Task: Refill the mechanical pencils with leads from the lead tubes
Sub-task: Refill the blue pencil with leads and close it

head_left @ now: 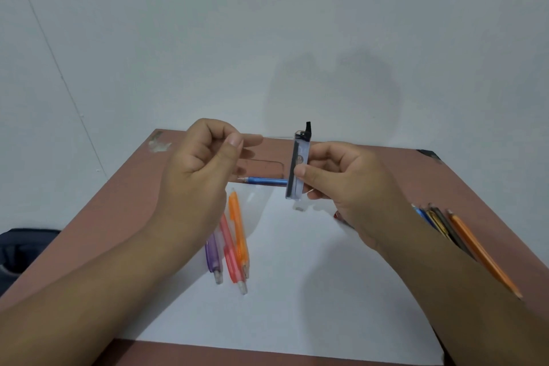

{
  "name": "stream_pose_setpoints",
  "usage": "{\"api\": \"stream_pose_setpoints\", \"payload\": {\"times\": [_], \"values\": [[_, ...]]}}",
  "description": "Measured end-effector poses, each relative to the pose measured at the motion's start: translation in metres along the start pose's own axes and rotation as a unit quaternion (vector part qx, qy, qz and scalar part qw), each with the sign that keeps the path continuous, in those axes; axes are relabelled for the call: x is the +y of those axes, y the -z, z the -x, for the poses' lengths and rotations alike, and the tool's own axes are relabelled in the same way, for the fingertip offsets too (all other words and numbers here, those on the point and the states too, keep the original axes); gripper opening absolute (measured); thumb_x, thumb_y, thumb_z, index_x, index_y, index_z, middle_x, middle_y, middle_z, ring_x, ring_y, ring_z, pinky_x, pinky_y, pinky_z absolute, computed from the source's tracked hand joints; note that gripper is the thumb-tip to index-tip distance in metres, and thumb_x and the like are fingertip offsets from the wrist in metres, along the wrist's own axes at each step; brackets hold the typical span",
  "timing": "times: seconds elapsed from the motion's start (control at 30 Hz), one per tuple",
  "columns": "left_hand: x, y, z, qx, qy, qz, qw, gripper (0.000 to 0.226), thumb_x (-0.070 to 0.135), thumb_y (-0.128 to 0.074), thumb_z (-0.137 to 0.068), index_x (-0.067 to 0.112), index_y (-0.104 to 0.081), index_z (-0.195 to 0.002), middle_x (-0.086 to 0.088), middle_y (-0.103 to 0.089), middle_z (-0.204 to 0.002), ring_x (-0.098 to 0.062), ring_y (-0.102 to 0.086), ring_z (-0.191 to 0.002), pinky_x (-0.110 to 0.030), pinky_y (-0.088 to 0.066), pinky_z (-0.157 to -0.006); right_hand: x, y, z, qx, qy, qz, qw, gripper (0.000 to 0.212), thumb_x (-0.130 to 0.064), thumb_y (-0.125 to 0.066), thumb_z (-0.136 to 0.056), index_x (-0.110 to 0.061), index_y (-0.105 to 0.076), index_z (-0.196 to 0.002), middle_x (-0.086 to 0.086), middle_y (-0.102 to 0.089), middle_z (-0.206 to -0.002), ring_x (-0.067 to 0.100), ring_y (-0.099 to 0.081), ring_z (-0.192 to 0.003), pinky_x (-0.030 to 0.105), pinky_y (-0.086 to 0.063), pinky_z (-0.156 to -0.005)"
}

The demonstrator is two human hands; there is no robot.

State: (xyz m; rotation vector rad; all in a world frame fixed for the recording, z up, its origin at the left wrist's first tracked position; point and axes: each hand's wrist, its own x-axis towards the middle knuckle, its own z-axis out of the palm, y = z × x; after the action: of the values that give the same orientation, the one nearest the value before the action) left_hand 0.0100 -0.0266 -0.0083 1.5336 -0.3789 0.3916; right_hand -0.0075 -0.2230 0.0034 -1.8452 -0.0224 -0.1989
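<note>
My right hand [347, 187] holds a clear lead tube [298, 166] upright between thumb and fingers, with its black cap flipped open at the top. My left hand [205, 163] pinches a thin lead [276, 137] that runs sideways to the tube's open mouth. A blue mechanical pencil [263, 181] lies behind the hands, partly hidden by the tube. Orange [238, 235], pink [230, 252] and purple [212, 255] mechanical pencils lie side by side on the white paper [297, 291] under my left wrist.
The paper covers the near half of a reddish-brown table [118, 202]. Several wooden pencils [463, 244] lie at the right, partly under my right forearm. A small clear cap [299, 207] sits on the paper below the tube. A dark bag [20, 249] is at the left.
</note>
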Motion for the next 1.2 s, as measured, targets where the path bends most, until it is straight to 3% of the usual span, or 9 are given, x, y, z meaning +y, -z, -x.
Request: {"api": "stream_pose_setpoints", "payload": {"times": [0.1,0.17,0.23,0.43,0.6,0.8,0.97,1.07,1.2], "values": [[0.001,0.0,-0.001,0.016,0.018,0.007,1.0,0.013,0.011,-0.049,-0.104,0.006,-0.058,-0.097,-0.002,-0.077,-0.1,-0.024,-0.072,-0.091,-0.037,-0.061,-0.077,0.0,0.0,0.001,-0.01,0.019,0.038,0.999,0.011,-0.015,-0.075,-0.09,-0.024,-0.074,-0.096,-0.005,-0.077,-0.084,0.006,-0.07,-0.069,0.009,-0.046,-0.051],[0.002,-0.001,-0.002,0.026,0.031,0.011,0.999,0.013,0.011,-0.049,-0.103,0.005,-0.058,-0.096,-0.002,-0.077,-0.099,-0.024,-0.073,-0.088,-0.037,-0.061,-0.077,0.003,-0.001,0.001,-0.026,0.036,0.061,0.997,0.015,-0.014,-0.076,-0.089,-0.025,-0.074,-0.1,-0.006,-0.077,-0.086,0.012,-0.073,-0.077,0.022,-0.059,-0.07],[0.002,-0.001,-0.002,0.034,0.04,0.012,0.999,0.013,0.011,-0.049,-0.103,0.005,-0.058,-0.096,-0.002,-0.077,-0.099,-0.025,-0.073,-0.089,-0.039,-0.061,-0.079,0.005,-0.003,0.001,-0.035,0.034,0.063,0.997,0.022,-0.011,-0.077,-0.089,-0.025,-0.073,-0.105,-0.006,-0.077,-0.088,0.014,-0.074,-0.081,0.035,-0.062,-0.081],[-0.001,0.0,-0.004,0.041,0.051,0.007,0.998,0.014,0.012,-0.048,-0.103,0.005,-0.058,-0.097,-0.003,-0.077,-0.097,-0.024,-0.072,-0.09,-0.039,-0.061,-0.079,0.007,-0.005,-0.001,-0.034,0.06,0.078,0.995,0.051,-0.013,-0.073,-0.091,-0.051,-0.055,-0.12,0.003,-0.074,-0.086,0.036,-0.071,-0.087,0.056,-0.059,-0.084],[-0.002,-0.001,-0.005,0.045,0.059,-0.001,0.997,0.015,0.013,-0.048,-0.104,0.006,-0.059,-0.097,0.0,-0.077,-0.094,-0.02,-0.073,-0.086,-0.038,-0.062,-0.078,0.004,-0.003,0.002,-0.028,0.074,0.093,0.992,0.057,-0.012,-0.072,-0.092,-0.055,-0.051,-0.123,-0.001,-0.072,-0.081,0.025,-0.072,-0.083,0.051,-0.059,-0.085],[-0.006,0.0,-0.007,0.055,0.073,-0.004,0.996,0.015,0.013,-0.049,-0.104,0.008,-0.059,-0.095,0.001,-0.076,-0.092,-0.016,-0.072,-0.082,-0.036,-0.06,-0.076,0.002,-0.002,0.004,-0.069,0.069,0.098,0.99,0.06,-0.003,-0.069,-0.092,-0.051,-0.058,-0.126,0.008,-0.067,-0.079,0.034,-0.068,-0.081,0.051,-0.058,-0.086],[-0.01,0.001,-0.009,0.051,0.076,-0.021,0.996,0.015,0.015,-0.05,-0.104,0.006,-0.061,-0.097,0.002,-0.076,-0.092,-0.019,-0.07,-0.085,-0.026,-0.059,-0.071,-0.001,0.0,0.006,-0.087,0.101,0.134,0.982,0.059,0.003,-0.069,-0.09,-0.052,-0.066,-0.113,0.006,-0.057,-0.077,0.008,-0.062,-0.066,0.037,-0.061,-0.083],[-0.013,0.002,-0.011,0.046,0.077,-0.03,0.996,0.015,0.016,-0.051,-0.103,0.005,-0.061,-0.099,0.002,-0.075,-0.093,-0.02,-0.069,-0.087,-0.025,-0.057,-0.072,-0.005,0.003,0.008,-0.172,0.071,0.179,0.966,0.059,-0.002,-0.069,-0.091,-0.053,-0.065,-0.118,0.0,-0.064,-0.08,0.008,-0.062,-0.068,0.035,-0.06,-0.081],[-0.016,0.002,-0.012,0.033,0.072,-0.059,0.995,0.014,0.017,-0.052,-0.103,0.009,-0.063,-0.099,0.006,-0.075,-0.092,-0.01,-0.068,-0.082,-0.018,-0.054,-0.068,-0.006,0.001,0.011,-0.256,0.02,0.292,0.921,0.041,-0.016,-0.073,-0.091,-0.045,-0.066,-0.119,-0.015,-0.071,-0.082,-0.001,-0.062,-0.069,0.018,-0.05,-0.068]]}}
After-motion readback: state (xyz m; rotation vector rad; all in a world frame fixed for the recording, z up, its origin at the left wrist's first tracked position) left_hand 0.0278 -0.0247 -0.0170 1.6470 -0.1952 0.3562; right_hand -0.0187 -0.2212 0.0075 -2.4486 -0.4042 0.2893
